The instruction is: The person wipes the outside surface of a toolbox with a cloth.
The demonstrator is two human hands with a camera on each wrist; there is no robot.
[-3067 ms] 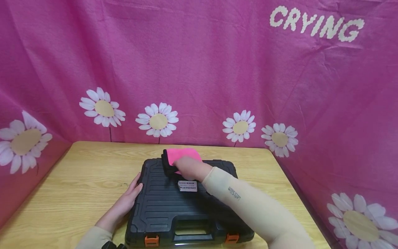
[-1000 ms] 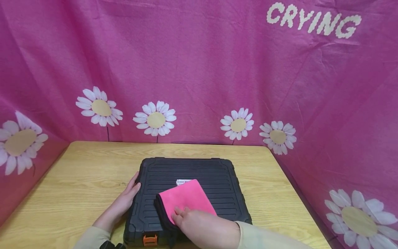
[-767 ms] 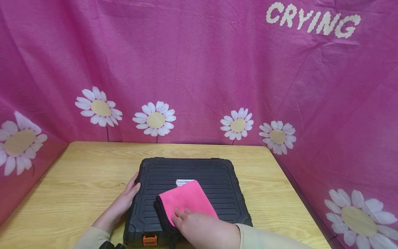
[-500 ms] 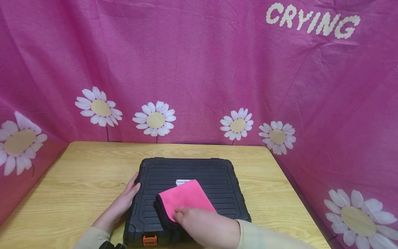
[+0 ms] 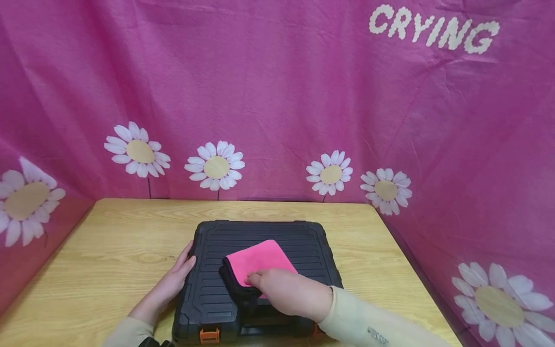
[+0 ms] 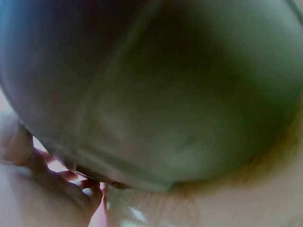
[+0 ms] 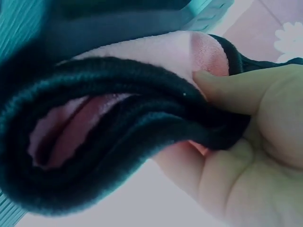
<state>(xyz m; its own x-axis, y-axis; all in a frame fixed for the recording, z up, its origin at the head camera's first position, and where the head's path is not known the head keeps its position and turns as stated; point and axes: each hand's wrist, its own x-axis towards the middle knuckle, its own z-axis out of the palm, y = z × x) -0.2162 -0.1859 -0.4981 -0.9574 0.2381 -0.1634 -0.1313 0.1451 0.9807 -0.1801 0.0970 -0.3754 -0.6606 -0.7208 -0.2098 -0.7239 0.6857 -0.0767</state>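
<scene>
In the head view a black hard plastic case point(image 5: 212, 289) with a ribbed lid lies closed on the wooden table. My left hand point(image 5: 175, 275) rests against its left side, thumb and fingers stretched along the edge. A folded pink cloth point(image 5: 260, 260) with black edging is over the front middle of the lid. My right hand point(image 5: 288, 291) pinches its near edge. The right wrist view shows the thumb on top of the folded cloth point(image 7: 142, 49) and fingers beneath, its layers looping toward the camera. Dark blur fills most of the left wrist view.
An orange latch point(image 5: 210, 336) is on the case's front left; the right one is mostly behind my right forearm. Wooden tabletop point(image 5: 130, 241) surrounds the case. A pink curtain point(image 5: 277, 96) with daisies hangs behind and at both sides.
Earlier my right hand brought the cloth from the lid's far part to its front; now it has shifted slightly back away from me, covering the small white label. The left hand stays put.
</scene>
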